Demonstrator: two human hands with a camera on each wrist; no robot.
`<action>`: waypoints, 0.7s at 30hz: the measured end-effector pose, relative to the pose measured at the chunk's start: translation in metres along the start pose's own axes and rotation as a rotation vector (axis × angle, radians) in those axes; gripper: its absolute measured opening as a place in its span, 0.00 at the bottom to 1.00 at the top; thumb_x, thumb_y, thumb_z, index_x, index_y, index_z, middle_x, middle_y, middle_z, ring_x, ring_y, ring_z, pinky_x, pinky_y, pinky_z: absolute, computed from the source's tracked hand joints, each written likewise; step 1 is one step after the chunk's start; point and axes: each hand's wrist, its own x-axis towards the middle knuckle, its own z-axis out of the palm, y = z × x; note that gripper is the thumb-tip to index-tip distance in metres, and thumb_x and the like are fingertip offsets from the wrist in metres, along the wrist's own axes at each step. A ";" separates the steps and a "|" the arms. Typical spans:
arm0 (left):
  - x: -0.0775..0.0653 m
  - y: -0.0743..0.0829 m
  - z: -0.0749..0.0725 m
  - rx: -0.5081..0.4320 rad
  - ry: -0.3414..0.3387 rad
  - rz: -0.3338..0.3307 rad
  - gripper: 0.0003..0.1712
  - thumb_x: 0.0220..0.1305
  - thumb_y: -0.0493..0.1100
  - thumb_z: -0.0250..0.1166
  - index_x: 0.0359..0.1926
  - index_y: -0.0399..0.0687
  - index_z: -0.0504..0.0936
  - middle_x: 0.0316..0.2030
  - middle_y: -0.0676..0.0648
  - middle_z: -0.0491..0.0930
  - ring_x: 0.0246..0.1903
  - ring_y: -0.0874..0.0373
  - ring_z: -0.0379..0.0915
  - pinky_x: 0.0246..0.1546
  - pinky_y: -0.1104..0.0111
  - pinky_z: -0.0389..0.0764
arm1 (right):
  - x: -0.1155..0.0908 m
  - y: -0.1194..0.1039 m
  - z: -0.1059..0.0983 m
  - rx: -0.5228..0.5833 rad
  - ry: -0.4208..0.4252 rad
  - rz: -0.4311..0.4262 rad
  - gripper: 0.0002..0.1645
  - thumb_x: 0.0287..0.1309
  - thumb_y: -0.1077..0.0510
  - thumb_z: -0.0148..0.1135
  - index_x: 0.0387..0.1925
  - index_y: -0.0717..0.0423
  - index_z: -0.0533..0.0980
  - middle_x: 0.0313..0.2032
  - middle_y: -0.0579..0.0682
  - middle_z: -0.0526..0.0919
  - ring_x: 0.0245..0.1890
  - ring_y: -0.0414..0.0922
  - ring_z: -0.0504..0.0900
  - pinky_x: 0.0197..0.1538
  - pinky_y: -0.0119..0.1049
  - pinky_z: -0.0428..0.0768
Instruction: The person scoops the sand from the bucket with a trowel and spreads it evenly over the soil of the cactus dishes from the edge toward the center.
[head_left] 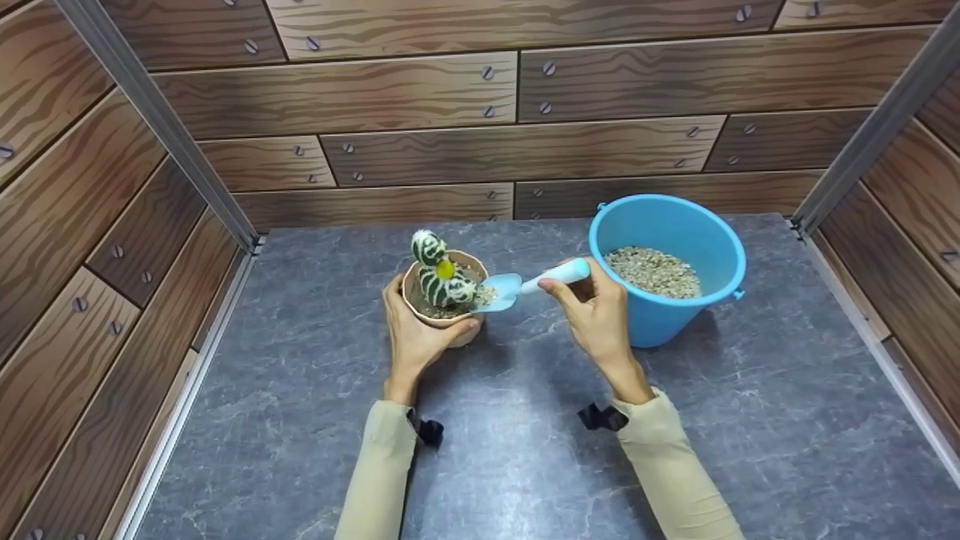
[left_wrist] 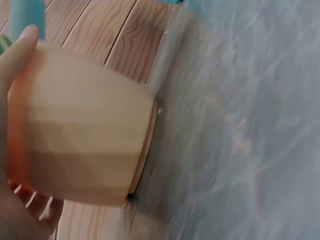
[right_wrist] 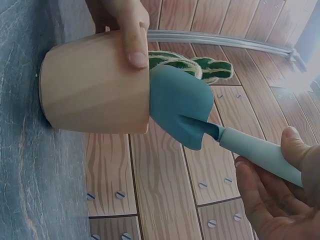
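Note:
A beige flowerpot (head_left: pixel 463 339) stands on the grey tabletop with a striped green-and-white cactus (head_left: pixel 439 289) in it, bearing a yellow flower (head_left: pixel 445 269). My left hand (head_left: pixel 420 334) grips the pot, its thumb along the near rim and its fingers round the left side. The right hand (head_left: pixel 600 315) holds a light blue trowel (right_wrist: pixel 182 105) by its pale handle (right_wrist: pixel 257 152). The trowel's blade tips over the pot's right rim, with some gravel (head_left: pixel 486 295) at its front beside the cactus. In the left wrist view the pot (left_wrist: pixel 90 125) hides most of the cactus.
A blue bucket (head_left: pixel 652 322) partly filled with gravel (head_left: pixel 654 271) stands right of the pot, just behind my right hand. Wood-patterned panels (head_left: pixel 420 97) enclose the back and both sides of the grey tabletop (head_left: pixel 300 375).

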 end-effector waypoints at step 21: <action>0.001 -0.008 -0.007 0.042 -0.013 0.069 0.74 0.31 0.65 0.90 0.78 0.40 0.67 0.67 0.39 0.77 0.63 0.44 0.77 0.66 0.50 0.79 | 0.001 -0.005 0.000 -0.047 -0.002 0.008 0.15 0.57 0.68 0.77 0.45 0.66 0.82 0.36 0.56 0.89 0.26 0.40 0.81 0.32 0.25 0.79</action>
